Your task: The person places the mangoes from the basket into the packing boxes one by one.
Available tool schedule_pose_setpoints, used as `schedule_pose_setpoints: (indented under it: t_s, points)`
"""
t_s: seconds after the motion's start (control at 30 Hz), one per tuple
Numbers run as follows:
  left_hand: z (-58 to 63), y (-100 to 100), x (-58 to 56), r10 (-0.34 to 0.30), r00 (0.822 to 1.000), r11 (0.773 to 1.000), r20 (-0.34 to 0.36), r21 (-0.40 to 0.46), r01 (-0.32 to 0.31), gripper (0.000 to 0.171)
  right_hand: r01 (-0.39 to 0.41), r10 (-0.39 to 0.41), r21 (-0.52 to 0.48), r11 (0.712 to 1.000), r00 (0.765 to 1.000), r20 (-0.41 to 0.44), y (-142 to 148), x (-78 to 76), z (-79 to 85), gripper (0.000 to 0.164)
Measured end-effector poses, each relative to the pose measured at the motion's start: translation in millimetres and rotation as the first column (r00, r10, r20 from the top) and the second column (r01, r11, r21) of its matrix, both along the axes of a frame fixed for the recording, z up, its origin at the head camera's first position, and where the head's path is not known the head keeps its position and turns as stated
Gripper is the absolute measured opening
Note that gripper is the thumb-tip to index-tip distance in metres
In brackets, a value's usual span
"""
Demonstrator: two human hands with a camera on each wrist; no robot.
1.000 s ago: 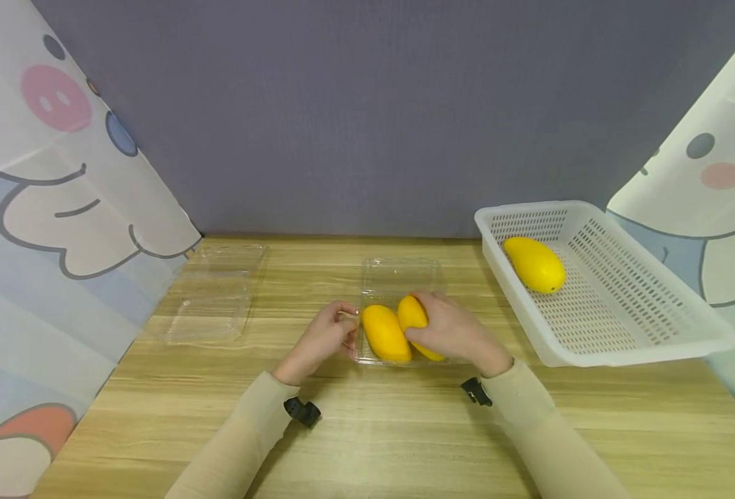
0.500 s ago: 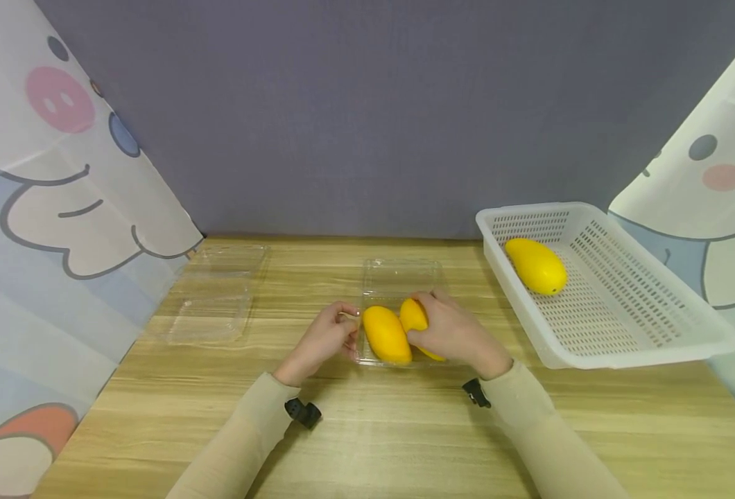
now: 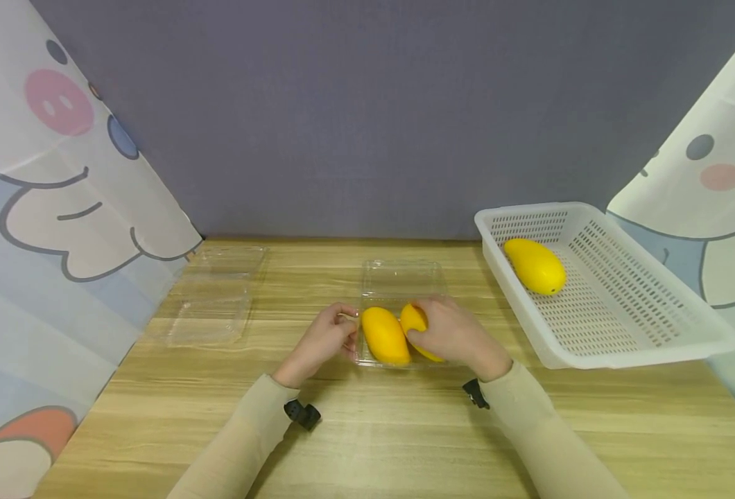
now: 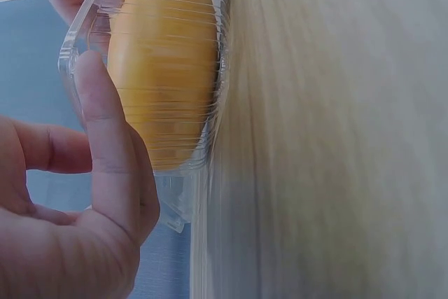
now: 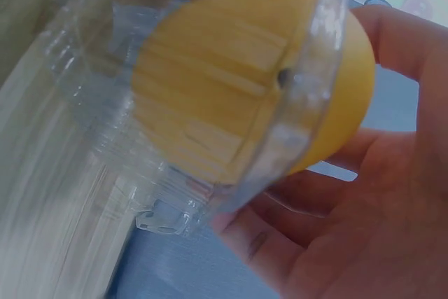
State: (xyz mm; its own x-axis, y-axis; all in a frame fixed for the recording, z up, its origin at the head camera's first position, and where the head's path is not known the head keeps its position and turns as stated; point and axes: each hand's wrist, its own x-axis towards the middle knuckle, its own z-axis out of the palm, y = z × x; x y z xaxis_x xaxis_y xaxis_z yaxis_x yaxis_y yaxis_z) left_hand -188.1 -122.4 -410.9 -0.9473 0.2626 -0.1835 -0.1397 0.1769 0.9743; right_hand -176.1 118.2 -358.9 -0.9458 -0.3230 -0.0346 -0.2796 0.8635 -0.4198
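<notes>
Two yellow mangoes lie side by side in an open clear plastic clamshell box (image 3: 376,362) at the middle of the table. My right hand (image 3: 451,333) grips the right mango (image 3: 414,320) from above, fingers on its far side and thumb on the near side. In the right wrist view that mango (image 5: 210,82) shows through the box's clear wall. My left hand (image 3: 326,336) is at the box's left edge, beside the left mango (image 3: 385,336). In the left wrist view its extended fingertip touches the outside of the box wall, with this mango (image 4: 164,61) behind the plastic.
A white slotted basket (image 3: 642,357) stands at the right with one more mango (image 3: 534,266) in it. Further clear plastic boxes (image 3: 211,315) lie open at the left. The box's raised lid (image 3: 401,277) points toward the grey back panel (image 3: 367,125).
Hardly anything differs. The right hand has eased the right mango slightly down into the box; the left hand stays at the box's edge.
</notes>
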Motion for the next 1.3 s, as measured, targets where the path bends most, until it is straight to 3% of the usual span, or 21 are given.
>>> schedule_pose_setpoints:
  t_s: [0.43,0.8,1.3]
  points:
    - [-1.4,1,-0.7,0.005,1.0,1.0,-0.007,0.0,-0.005,0.03,-0.064,0.073,0.135,0.989,0.995,-0.063,-3,1.8,-5.1,0.043]
    - [-0.8,1,-0.9,-0.005,1.0,1.0,-0.007,0.008,0.005,0.03,-0.109,0.104,0.077,0.991,0.992,0.066,8,6.0,11.9,0.048]
    - [-1.2,0,-1.2,-0.011,1.0,1.0,-0.001,0.009,0.011,0.03,-0.125,0.114,0.091,0.988,0.987,0.11,9,6.1,14.2,0.053]
